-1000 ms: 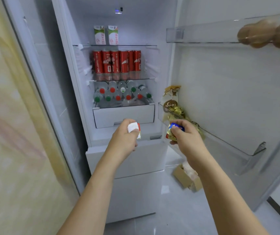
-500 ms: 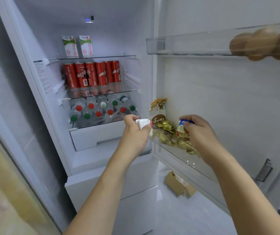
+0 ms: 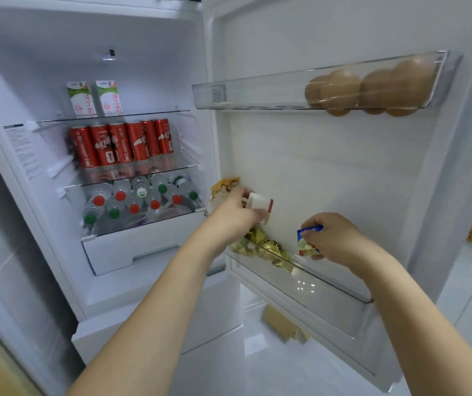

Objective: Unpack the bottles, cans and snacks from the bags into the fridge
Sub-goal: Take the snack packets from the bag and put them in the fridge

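White fridge interior (image 3: 149, 67) stands open, red cans (image 3: 120, 144) on the middle shelf, bottles (image 3: 137, 201) below. Left hand (image 3: 234, 215) grips a small white packet (image 3: 259, 202) above the lower door bin (image 3: 329, 298). Right hand (image 3: 334, 238) pinches a blue-and-yellow snack packet (image 3: 307, 242) over that bin, beside gold-wrapped snacks (image 3: 269, 248).

It looked like a home kitchen. A white household fridge (image 3: 131, 284) stood open, its glass shelves stocked with two milk cartons (image 3: 94, 98), a row of red cola cans (image 3: 120, 144) and water bottles (image 3: 140, 200) lying on their sides. The door's upper bin (image 3: 257, 94) held brown eggs (image 3: 372, 88), the lower one (image 3: 329, 298) gold-wrapped snacks (image 3: 269, 248). Pale floor tiles (image 3: 257, 364) showed below, with a cardboard box (image 3: 280, 324) on them.
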